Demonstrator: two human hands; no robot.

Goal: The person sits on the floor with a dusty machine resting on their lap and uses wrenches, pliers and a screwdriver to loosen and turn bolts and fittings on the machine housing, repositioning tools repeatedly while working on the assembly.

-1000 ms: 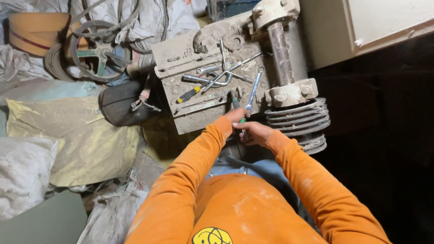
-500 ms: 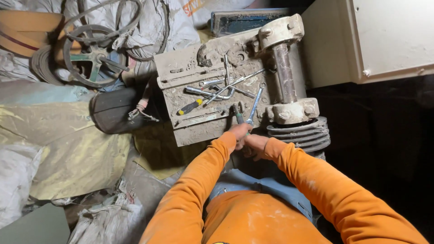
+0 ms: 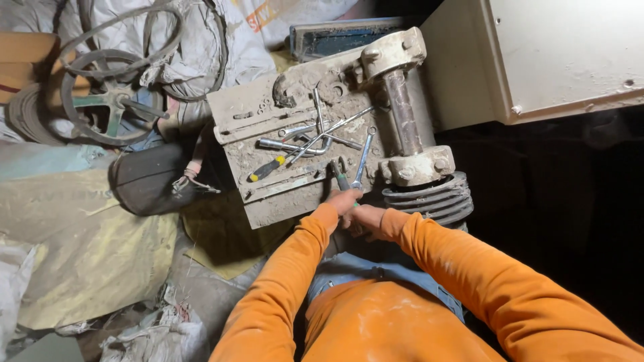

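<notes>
A: Biggest risk? The motor plate (image 3: 295,154) tilts toward the person, and loose wrenches (image 3: 315,137) and a screwdriver (image 3: 267,167) lie on it. A jolt could slide them off.

B: And the hands?

A: Both meet at the plate's lower edge, beside the pulley (image 3: 429,201). The left hand (image 3: 343,200) has its fingers wrapped around a green-handled tool (image 3: 339,175); a slip could bang knuckles on the pulley. The right hand (image 3: 365,221) sits just behind; I can't tell its fingers.

B: Versus before?

A: The view has shifted and sits closer; the hands look much as they did.
</notes>
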